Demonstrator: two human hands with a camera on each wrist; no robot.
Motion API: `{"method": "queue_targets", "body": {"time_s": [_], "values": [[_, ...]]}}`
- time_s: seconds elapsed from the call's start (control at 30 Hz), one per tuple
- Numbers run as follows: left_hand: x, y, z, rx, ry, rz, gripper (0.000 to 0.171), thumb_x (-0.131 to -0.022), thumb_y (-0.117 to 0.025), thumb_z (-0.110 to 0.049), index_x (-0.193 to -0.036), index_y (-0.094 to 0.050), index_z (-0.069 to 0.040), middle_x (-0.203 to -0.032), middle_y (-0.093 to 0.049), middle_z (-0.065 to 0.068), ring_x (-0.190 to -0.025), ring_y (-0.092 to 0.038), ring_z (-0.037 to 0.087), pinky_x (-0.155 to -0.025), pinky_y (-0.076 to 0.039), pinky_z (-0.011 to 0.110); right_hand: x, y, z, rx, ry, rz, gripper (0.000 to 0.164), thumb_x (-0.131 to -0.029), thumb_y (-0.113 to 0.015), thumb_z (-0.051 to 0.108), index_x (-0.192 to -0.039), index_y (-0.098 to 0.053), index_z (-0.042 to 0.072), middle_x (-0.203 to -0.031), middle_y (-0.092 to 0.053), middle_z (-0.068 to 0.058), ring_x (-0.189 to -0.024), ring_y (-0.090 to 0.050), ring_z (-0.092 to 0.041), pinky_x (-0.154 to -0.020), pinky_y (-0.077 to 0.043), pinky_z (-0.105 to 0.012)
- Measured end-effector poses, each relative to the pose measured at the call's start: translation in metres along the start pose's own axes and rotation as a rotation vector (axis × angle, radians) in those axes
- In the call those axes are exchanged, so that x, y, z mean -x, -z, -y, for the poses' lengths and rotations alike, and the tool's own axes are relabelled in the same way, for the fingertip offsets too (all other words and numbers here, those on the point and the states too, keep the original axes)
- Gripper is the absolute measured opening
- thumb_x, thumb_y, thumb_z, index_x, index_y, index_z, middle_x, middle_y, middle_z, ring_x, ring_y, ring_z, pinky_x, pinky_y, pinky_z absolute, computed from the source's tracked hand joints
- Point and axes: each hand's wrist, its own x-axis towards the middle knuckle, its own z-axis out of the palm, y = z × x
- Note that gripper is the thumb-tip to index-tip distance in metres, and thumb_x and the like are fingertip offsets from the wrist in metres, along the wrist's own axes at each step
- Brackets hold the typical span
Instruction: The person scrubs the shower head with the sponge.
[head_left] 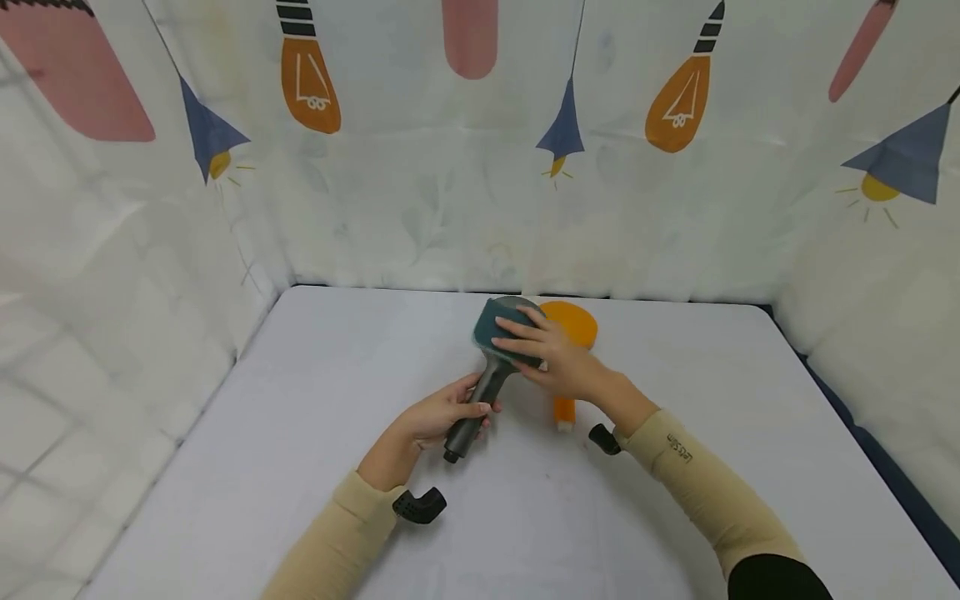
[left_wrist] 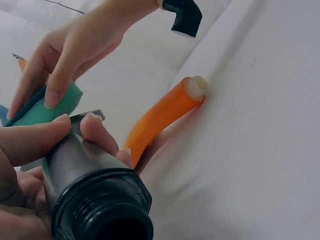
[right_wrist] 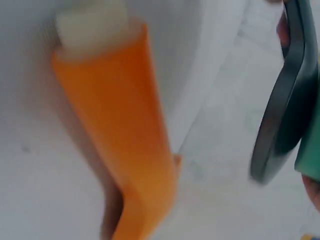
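A dark grey shower head [head_left: 489, 385] is held up above the table, its handle in the grip of my left hand [head_left: 441, 412]. In the left wrist view the threaded end of the handle [left_wrist: 102, 200] faces the camera. My right hand [head_left: 561, 358] grips a green sponge [head_left: 487, 325] with a darker top layer, its fingers spread over it, against the head's wide face. The right wrist view catches the sponge's edge [right_wrist: 311, 150] beside the grey head. Just behind the right hand, an orange shower head [head_left: 573, 320] lies on the table, partly hidden by that hand.
The white table [head_left: 360, 358] backs onto a pale hanging cloth [head_left: 450, 208] printed with lamps and bulbs. Similar cloth hangs at both sides. A black curved mount [head_left: 420, 506] sits on the left wrist, another [head_left: 604, 439] on the right.
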Motion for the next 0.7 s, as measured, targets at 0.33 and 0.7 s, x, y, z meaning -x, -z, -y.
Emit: {"method": "queue_targets", "body": {"time_s": [0.33, 0.7], "values": [[0.002, 0.000, -0.012, 0.001, -0.054, -0.005, 0.062, -0.108, -0.048, -0.004, -0.162, -0.017, -0.004, -0.112, -0.057, 0.004, -0.088, -0.055, 0.015, -0.077, -0.048, 0.031, 0.014, 0.012, -0.029, -0.087, -0.395, -0.165, 0.050, -0.097, -0.071, 0.006, -0.145, -0.057, 0.004, -0.158, -0.043, -0.014, -0.148, -0.029, -0.042, -0.114, -0.031, -0.061], [0.000, 0.004, -0.008, 0.054, -0.065, -0.037, 0.063, -0.108, -0.046, -0.003, -0.162, -0.015, -0.006, -0.114, -0.057, 0.004, -0.089, -0.055, 0.015, -0.078, -0.050, 0.031, 0.016, -0.006, -0.007, 0.055, 0.086, -0.153, 0.056, -0.079, -0.085, -0.003, -0.132, -0.068, 0.003, -0.146, -0.054, -0.022, -0.139, -0.040, -0.053, -0.105, -0.043, -0.060]]}}
